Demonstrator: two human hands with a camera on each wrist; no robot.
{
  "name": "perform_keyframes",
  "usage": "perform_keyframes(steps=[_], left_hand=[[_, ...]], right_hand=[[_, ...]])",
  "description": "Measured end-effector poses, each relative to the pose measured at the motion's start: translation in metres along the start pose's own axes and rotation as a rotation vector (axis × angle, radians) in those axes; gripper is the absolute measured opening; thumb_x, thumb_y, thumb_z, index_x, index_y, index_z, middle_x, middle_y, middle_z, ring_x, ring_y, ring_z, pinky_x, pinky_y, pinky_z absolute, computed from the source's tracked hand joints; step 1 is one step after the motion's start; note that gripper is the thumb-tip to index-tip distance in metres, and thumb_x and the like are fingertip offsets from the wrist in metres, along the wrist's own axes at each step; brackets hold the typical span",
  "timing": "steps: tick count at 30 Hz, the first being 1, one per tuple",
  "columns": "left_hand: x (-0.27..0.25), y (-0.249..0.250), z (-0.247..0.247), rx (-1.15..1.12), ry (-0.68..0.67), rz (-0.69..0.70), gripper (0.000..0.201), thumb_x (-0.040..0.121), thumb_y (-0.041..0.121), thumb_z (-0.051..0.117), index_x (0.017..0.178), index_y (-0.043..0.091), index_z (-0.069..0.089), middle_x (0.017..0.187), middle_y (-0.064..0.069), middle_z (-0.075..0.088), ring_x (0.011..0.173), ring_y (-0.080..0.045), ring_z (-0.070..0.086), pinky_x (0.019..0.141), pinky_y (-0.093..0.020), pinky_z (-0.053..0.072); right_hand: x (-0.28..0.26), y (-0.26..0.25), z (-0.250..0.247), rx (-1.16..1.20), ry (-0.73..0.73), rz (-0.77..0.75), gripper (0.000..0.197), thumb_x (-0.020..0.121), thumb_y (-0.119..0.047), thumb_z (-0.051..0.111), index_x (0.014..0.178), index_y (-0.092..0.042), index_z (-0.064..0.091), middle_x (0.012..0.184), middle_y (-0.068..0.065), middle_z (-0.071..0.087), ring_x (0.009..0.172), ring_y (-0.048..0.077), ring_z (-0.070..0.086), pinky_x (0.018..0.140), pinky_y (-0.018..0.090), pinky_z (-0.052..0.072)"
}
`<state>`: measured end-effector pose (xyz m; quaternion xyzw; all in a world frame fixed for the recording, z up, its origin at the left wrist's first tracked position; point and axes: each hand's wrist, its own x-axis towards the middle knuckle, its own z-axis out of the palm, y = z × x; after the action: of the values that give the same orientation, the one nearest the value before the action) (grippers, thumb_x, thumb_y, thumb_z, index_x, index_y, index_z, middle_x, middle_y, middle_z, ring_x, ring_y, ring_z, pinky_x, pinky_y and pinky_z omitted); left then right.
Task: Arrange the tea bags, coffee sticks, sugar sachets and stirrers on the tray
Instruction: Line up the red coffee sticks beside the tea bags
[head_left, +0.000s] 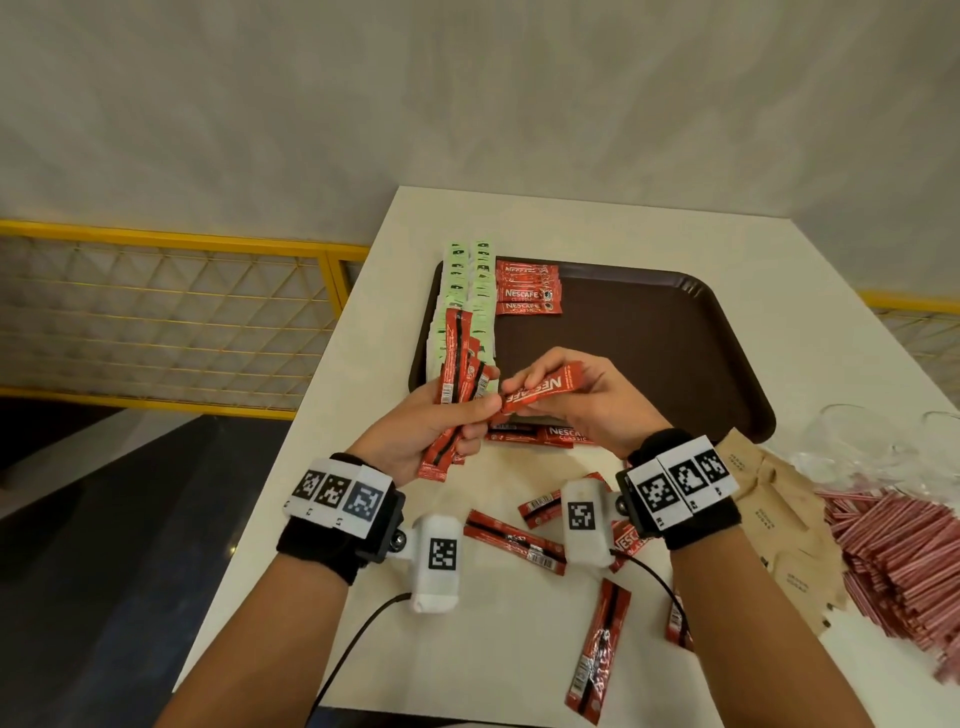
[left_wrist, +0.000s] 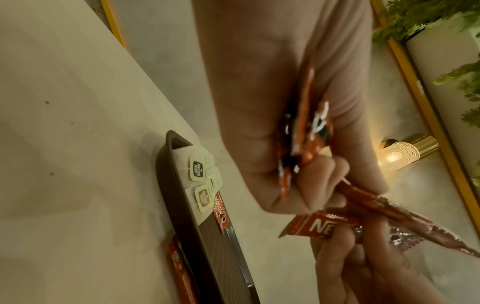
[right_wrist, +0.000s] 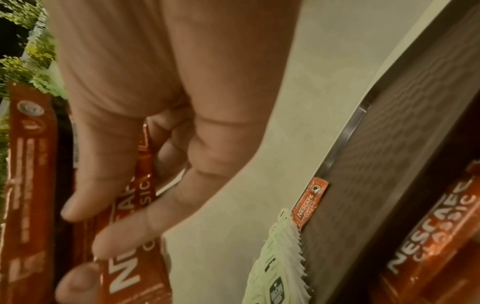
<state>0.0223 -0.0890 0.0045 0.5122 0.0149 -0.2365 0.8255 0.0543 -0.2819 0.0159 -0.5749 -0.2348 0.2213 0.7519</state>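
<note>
My left hand (head_left: 441, 415) grips a bundle of red coffee sticks (head_left: 457, 374) upright over the near left corner of the brown tray (head_left: 649, 332). My right hand (head_left: 571, 395) pinches a single red coffee stick (head_left: 540, 389), its tip meeting the left thumb. On the tray, green tea bags (head_left: 467, 291) lie in two rows along the left side, with a short stack of coffee sticks (head_left: 527, 288) beside them. In the left wrist view the bundle (left_wrist: 303, 131) sits in my fist; in the right wrist view the single stick (right_wrist: 130, 257) lies under my fingers.
Loose coffee sticks (head_left: 514, 535) are scattered on the white table (head_left: 363, 519) near me. Brown sugar sachets (head_left: 779, 514) and a heap of red-striped stirrers (head_left: 898, 556) lie at the right, by clear glasses (head_left: 857, 441). A yellow railing (head_left: 171, 317) runs left of the table.
</note>
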Motion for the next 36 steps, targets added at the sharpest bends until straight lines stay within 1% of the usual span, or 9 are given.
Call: perform_keyframes(steps=[6,9,12,16,19,24,29,32,36], left_hand=[[0.004,0.002,0.000,-0.022,0.122,0.075,0.041,0.078,0.006,0.062,0.118,0.005,0.050,0.062,0.003,0.054,0.047,-0.004,0.045,0.044,-0.015,0.042],[0.005,0.003,-0.004,-0.059,0.219,0.086,0.025,0.086,0.006,0.058,0.110,0.007,0.054,0.060,0.005,0.057,0.047,-0.003,0.045,0.042,-0.014,0.040],[0.004,0.004,-0.008,0.001,0.247,0.064,0.028,0.086,0.005,0.060,0.114,0.009,0.055,0.066,0.003,0.057,0.047,-0.003,0.045,0.041,-0.014,0.038],[0.002,0.009,-0.005,0.166,0.190,0.011,0.033,0.085,0.005,0.063,0.117,0.006,0.054,0.071,0.000,0.056,0.046,-0.003,0.044,0.040,-0.014,0.037],[0.003,0.015,0.003,0.245,0.145,0.030,0.031,0.081,0.010,0.070,0.109,0.007,0.055,0.062,0.003,0.052,0.046,-0.004,0.043,0.041,-0.015,0.037],[0.009,0.019,0.011,0.234,0.241,0.157,0.033,0.077,0.016,0.071,0.107,0.008,0.059,0.054,0.005,0.051,0.046,-0.006,0.043,0.041,-0.016,0.037],[0.011,0.017,0.016,0.234,0.312,0.189,0.024,0.079,0.023,0.070,0.099,0.015,0.059,0.051,0.009,0.051,0.042,-0.004,0.044,0.041,-0.016,0.038],[0.007,0.013,0.012,0.264,0.267,0.138,0.033,0.074,0.027,0.071,0.101,0.015,0.057,0.052,0.009,0.052,0.044,-0.003,0.043,0.041,-0.015,0.038],[0.003,0.004,0.010,0.312,0.226,0.062,0.037,0.076,0.013,0.074,0.109,0.007,0.058,0.064,0.002,0.057,0.049,-0.005,0.047,0.044,-0.016,0.039]], right_hand=[[-0.002,-0.002,0.000,-0.036,0.242,0.036,0.022,0.074,-0.002,0.062,0.094,-0.010,0.066,0.095,0.006,0.070,0.093,0.017,0.067,0.077,0.023,0.056],[-0.006,-0.004,-0.005,0.145,0.381,0.067,0.019,0.079,-0.005,0.057,0.097,-0.005,0.063,0.093,0.007,0.069,0.092,0.017,0.067,0.072,0.020,0.057],[-0.012,-0.016,-0.009,0.096,0.415,0.043,0.020,0.076,-0.014,0.059,0.093,-0.004,0.063,0.089,0.006,0.070,0.087,0.013,0.068,0.074,0.023,0.056],[-0.007,-0.033,-0.009,-0.385,0.284,0.144,0.018,0.082,-0.022,0.063,0.099,-0.017,0.068,0.112,-0.004,0.066,0.094,-0.002,0.064,0.091,0.024,0.044],[0.005,-0.038,0.000,-0.616,0.030,0.277,0.011,0.083,-0.019,0.066,0.093,-0.022,0.069,0.090,-0.011,0.071,0.083,0.001,0.066,0.080,0.019,0.047],[0.012,-0.030,0.010,-0.428,-0.023,0.319,0.023,0.077,-0.003,0.069,0.094,-0.013,0.057,0.082,0.007,0.072,0.073,0.019,0.068,0.072,0.035,0.055],[0.012,-0.020,0.012,-0.283,0.052,0.310,0.018,0.081,-0.004,0.065,0.098,-0.012,0.061,0.081,0.005,0.070,0.061,0.008,0.063,0.052,0.016,0.049],[0.012,-0.018,0.009,-0.141,0.198,0.267,0.012,0.083,-0.004,0.063,0.093,-0.009,0.060,0.078,0.002,0.069,0.061,0.008,0.064,0.054,0.015,0.052],[0.015,-0.014,0.009,-0.041,0.273,0.217,0.012,0.084,-0.003,0.062,0.093,-0.011,0.059,0.080,0.001,0.069,0.065,0.010,0.065,0.054,0.015,0.054]])
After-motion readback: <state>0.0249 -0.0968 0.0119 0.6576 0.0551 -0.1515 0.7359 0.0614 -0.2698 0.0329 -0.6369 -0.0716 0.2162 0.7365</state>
